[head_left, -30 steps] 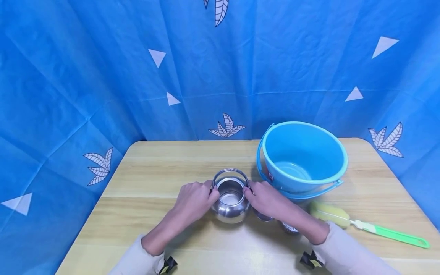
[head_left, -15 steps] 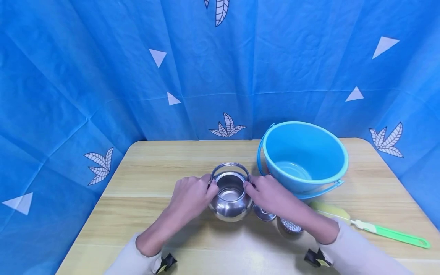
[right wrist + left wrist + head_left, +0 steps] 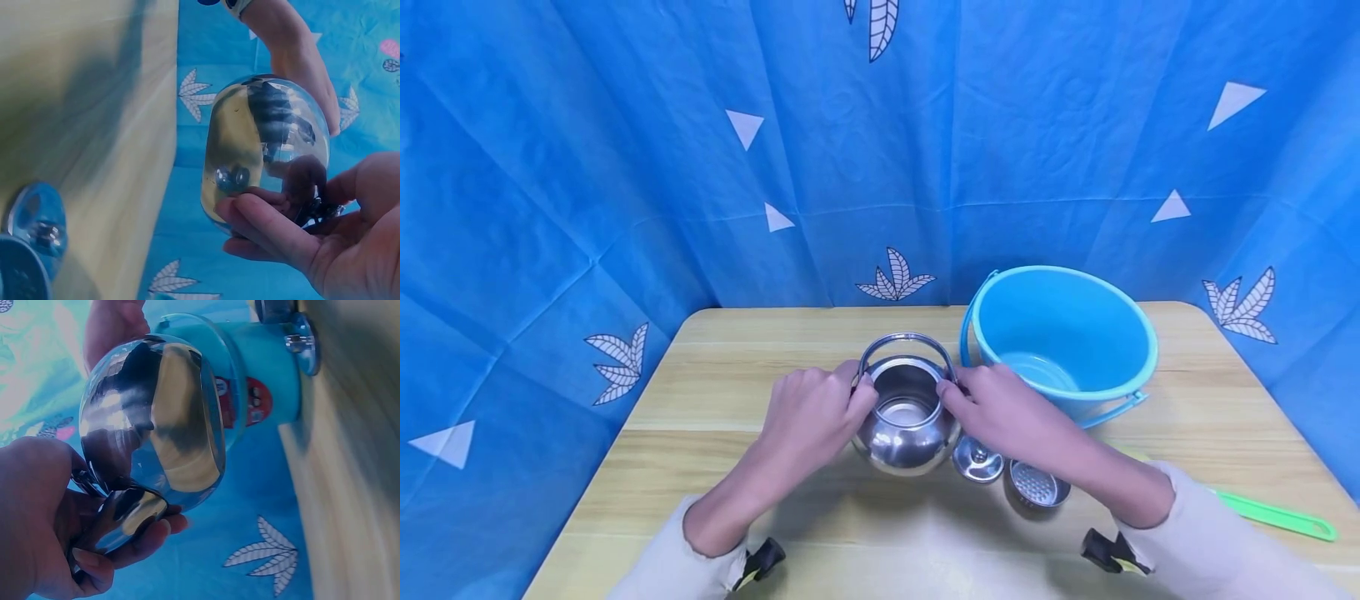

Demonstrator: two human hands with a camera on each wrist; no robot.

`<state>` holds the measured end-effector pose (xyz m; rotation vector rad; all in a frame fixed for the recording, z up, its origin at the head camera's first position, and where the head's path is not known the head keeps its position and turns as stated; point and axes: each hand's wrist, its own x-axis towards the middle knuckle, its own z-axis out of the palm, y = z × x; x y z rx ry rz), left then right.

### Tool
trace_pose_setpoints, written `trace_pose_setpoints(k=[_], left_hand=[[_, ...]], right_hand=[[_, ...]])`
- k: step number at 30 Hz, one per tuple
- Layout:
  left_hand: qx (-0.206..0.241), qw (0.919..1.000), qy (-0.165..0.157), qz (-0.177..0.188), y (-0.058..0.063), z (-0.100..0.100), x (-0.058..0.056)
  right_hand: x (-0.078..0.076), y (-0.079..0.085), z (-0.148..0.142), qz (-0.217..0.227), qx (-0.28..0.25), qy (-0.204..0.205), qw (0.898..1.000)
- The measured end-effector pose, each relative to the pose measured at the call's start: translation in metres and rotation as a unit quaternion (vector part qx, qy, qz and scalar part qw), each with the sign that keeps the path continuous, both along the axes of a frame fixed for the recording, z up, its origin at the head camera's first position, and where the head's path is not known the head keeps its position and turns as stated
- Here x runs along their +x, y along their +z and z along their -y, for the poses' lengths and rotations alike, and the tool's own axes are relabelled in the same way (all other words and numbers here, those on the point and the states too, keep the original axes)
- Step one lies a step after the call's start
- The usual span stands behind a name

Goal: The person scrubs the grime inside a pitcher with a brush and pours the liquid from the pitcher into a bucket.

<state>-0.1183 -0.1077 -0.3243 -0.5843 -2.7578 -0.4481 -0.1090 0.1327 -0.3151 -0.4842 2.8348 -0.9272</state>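
Observation:
A shiny steel teapot, lidless with its arched handle standing up, is held above the table between both hands. My left hand grips its left side; in the left wrist view the fingers curl round the spout. On the opposite side, my right hand grips the pot by the handle's base, its fingers lying against the round body. The pot's open mouth faces up towards the head camera. A steel lid and a perforated strainer cup sit on the table below my right forearm.
A light-blue bucket with its handle lowered stands at the back right. The green handle of a sponge brush sticks out past my right sleeve, which hides most of its head. Blue patterned cloth hangs behind the wooden table.
Both hands have lifted the teapot up and slightly away from me. The lid and strainer cup now show more fully, while the forearm covers more of the sponge brush.

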Motion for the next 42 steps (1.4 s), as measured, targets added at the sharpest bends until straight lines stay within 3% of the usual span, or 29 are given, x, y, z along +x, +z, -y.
trace_pose_setpoints(k=[7, 18, 28, 42], left_hand=[[0.008, 0.9998, -0.003, 0.019, 0.025, -0.005, 0.000], [-0.006, 0.9999, -0.014, 0.002, 0.061, -0.018, -0.011], [-0.010, 0.9993, -0.036, 0.000, 0.082, -0.035, -0.026], [-0.006, 0.9981, -0.056, 0.025, 0.107, -0.063, -0.054]], right_hand=[[0.002, 0.028, -0.007, 0.018, 0.005, 0.006, 1.000], [-0.001, 0.062, -0.019, 0.007, 0.012, 0.004, 1.000], [-0.011, 0.084, -0.035, 0.026, 0.020, -0.017, 0.999], [-0.037, 0.101, -0.067, 0.004, 0.027, -0.048, 0.998]])
